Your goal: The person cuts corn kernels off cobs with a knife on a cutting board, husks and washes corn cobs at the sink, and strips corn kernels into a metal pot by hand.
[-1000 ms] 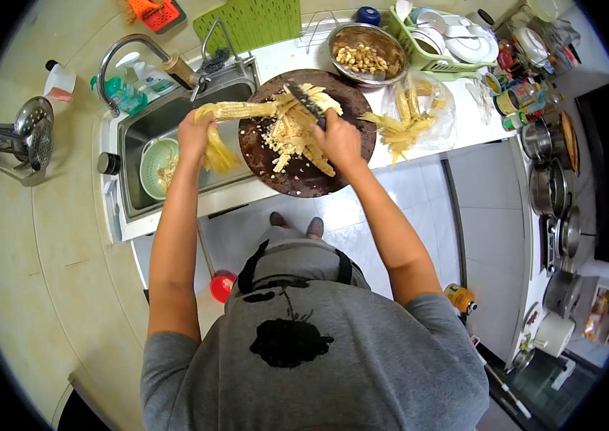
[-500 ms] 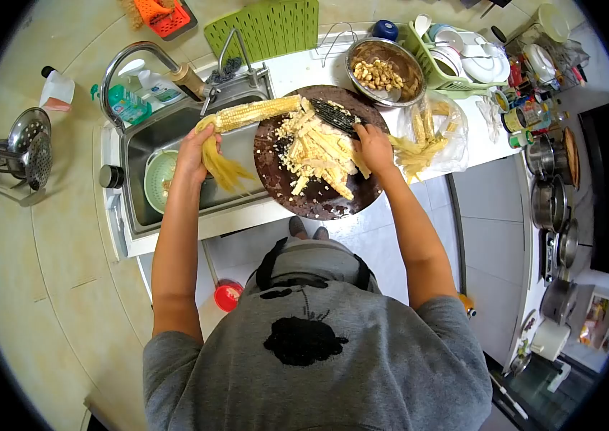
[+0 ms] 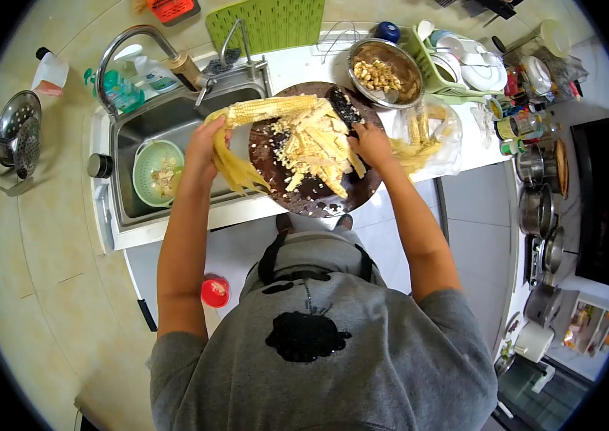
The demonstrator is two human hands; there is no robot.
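My left hand (image 3: 206, 149) is closed around the husk end of a corn cob (image 3: 272, 108), with pale yellow husk (image 3: 238, 172) hanging below it. The cob reaches over the round dark board (image 3: 265, 161). Cut corn strips and loose kernels (image 3: 319, 147) are heaped on that board. At the heap's right side, my right hand (image 3: 373, 144) is closed on a dark, kernel-specked tool (image 3: 344, 106), which looks like a knife; its far end lies by the cob's tip.
Left of the board is a sink (image 3: 128, 136) holding a green colander (image 3: 142, 172). Behind and right stand a metal bowl of food pieces (image 3: 411, 72), a green dish rack (image 3: 419, 57) and a plastic bag with cobs (image 3: 448, 136). A red container (image 3: 215, 291) sits on the floor.
My left hand and the cob have moved right, farther over the board. The dark tool has tilted more upright, and its specked face now shows. The whole view has shifted slightly.
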